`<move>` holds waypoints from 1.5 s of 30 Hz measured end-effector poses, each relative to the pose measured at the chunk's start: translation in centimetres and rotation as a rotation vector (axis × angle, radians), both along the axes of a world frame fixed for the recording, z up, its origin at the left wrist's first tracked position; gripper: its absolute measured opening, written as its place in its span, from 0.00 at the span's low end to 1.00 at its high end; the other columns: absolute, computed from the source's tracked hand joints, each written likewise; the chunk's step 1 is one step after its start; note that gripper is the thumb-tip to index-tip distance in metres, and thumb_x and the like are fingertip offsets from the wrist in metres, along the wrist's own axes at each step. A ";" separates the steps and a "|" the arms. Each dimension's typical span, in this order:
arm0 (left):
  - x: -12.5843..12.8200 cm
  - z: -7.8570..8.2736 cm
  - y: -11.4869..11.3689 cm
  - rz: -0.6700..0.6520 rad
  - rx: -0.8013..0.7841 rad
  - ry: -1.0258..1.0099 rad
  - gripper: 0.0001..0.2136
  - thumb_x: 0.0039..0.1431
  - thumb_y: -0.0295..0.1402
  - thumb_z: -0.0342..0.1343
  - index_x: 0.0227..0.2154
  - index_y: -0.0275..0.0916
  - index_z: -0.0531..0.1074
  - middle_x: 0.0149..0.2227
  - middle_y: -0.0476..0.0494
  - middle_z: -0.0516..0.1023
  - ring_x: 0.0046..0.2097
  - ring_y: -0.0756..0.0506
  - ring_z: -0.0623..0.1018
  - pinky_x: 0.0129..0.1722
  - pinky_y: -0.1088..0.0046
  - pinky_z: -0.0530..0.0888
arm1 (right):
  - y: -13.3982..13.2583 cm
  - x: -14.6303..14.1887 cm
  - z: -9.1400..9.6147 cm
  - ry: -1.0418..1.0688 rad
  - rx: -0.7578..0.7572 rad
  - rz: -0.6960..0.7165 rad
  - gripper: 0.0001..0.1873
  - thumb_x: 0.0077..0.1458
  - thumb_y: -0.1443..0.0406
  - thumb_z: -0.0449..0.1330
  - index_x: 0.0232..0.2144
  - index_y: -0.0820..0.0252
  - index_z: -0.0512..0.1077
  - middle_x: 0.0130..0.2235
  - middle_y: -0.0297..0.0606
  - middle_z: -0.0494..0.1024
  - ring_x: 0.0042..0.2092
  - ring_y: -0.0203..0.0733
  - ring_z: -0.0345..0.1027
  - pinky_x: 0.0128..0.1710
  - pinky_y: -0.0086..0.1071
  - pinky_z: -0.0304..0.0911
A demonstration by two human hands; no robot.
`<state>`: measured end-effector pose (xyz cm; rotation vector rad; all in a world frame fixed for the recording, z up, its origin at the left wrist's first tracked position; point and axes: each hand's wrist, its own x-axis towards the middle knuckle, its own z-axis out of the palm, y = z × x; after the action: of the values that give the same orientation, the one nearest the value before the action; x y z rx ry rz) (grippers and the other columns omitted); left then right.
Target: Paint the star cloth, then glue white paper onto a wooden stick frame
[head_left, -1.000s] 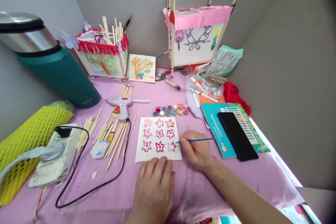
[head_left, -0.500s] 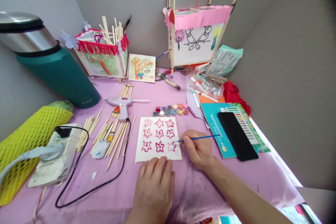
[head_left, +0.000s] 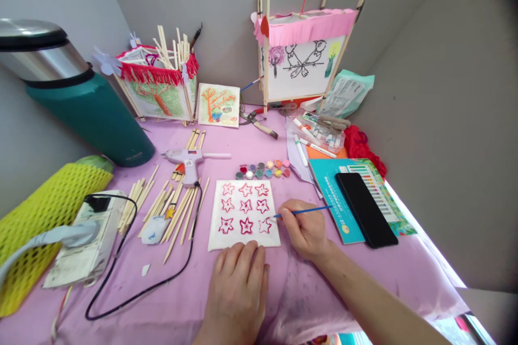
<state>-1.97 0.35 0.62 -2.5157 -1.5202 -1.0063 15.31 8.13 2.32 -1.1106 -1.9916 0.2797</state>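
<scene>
A white square panel (head_left: 237, 215) lies on the purple cloth, painted with rows of several red star outlines. Between the fingers of my right hand (head_left: 305, 230) is a thin blue paintbrush (head_left: 311, 209), pinched near its tip end. That tip meets the panel around the lower right star (head_left: 265, 226). My left hand (head_left: 238, 285) rests flat, its fingertips on the panel's near edge. Small paint pots (head_left: 263, 170) in two rows sit just beyond the panel.
To the left are a glue gun (head_left: 189, 163) with a black cord, wooden sticks (head_left: 184, 213), a power strip (head_left: 87, 245) and a teal bottle (head_left: 89, 113). A phone (head_left: 366, 210) lies on a book (head_left: 334, 194) at right. Decorated stick lanterns (head_left: 303, 78) stand behind.
The blue paintbrush has tilted slightly, its rear end shifting a little left and up. My left hand and the panel stay in place.
</scene>
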 end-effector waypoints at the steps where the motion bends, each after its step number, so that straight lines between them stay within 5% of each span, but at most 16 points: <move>1: 0.0 0.0 0.0 -0.003 0.000 0.000 0.09 0.56 0.26 0.52 0.40 0.34 0.73 0.41 0.41 0.77 0.42 0.40 0.70 0.42 0.60 0.66 | 0.0 0.0 0.0 0.000 0.009 -0.005 0.10 0.59 0.68 0.49 0.27 0.60 0.67 0.25 0.37 0.72 0.27 0.36 0.64 0.29 0.30 0.58; 18: 0.0 0.0 0.0 0.005 0.011 0.002 0.09 0.56 0.27 0.52 0.40 0.35 0.73 0.40 0.41 0.77 0.42 0.40 0.71 0.41 0.60 0.67 | 0.1 0.0 0.4 0.164 -0.030 -0.063 0.11 0.60 0.68 0.50 0.27 0.59 0.68 0.26 0.35 0.73 0.27 0.36 0.68 0.28 0.30 0.62; 26: -0.1 -0.4 -0.2 -0.001 0.050 -0.018 0.10 0.56 0.26 0.52 0.41 0.34 0.73 0.42 0.41 0.77 0.43 0.40 0.72 0.43 0.60 0.70 | 3.9 -1.4 2.6 0.159 -0.080 -0.115 0.08 0.59 0.64 0.53 0.31 0.59 0.71 0.30 0.37 0.77 0.31 0.38 0.71 0.33 0.31 0.64; 33: -0.1 -0.5 -0.3 0.010 0.075 -0.029 0.11 0.56 0.26 0.52 0.41 0.34 0.73 0.42 0.40 0.77 0.43 0.40 0.72 0.42 0.60 0.70 | 7.2 -3.1 1.3 0.100 -0.003 -0.131 0.11 0.60 0.62 0.51 0.30 0.59 0.71 0.31 0.37 0.77 0.30 0.37 0.71 0.29 0.29 0.62; 45: -0.2 -0.5 -0.2 0.013 0.060 -0.036 0.10 0.56 0.27 0.53 0.41 0.35 0.73 0.42 0.41 0.77 0.43 0.40 0.72 0.42 0.61 0.69 | 8.7 -4.5 0.9 -0.055 -0.021 -0.158 0.12 0.62 0.63 0.49 0.30 0.59 0.69 0.29 0.36 0.76 0.30 0.38 0.71 0.31 0.29 0.60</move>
<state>-2.14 0.13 0.16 -2.4570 -1.4903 -1.0844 10.85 16.78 3.21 -1.2933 -1.9392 0.1892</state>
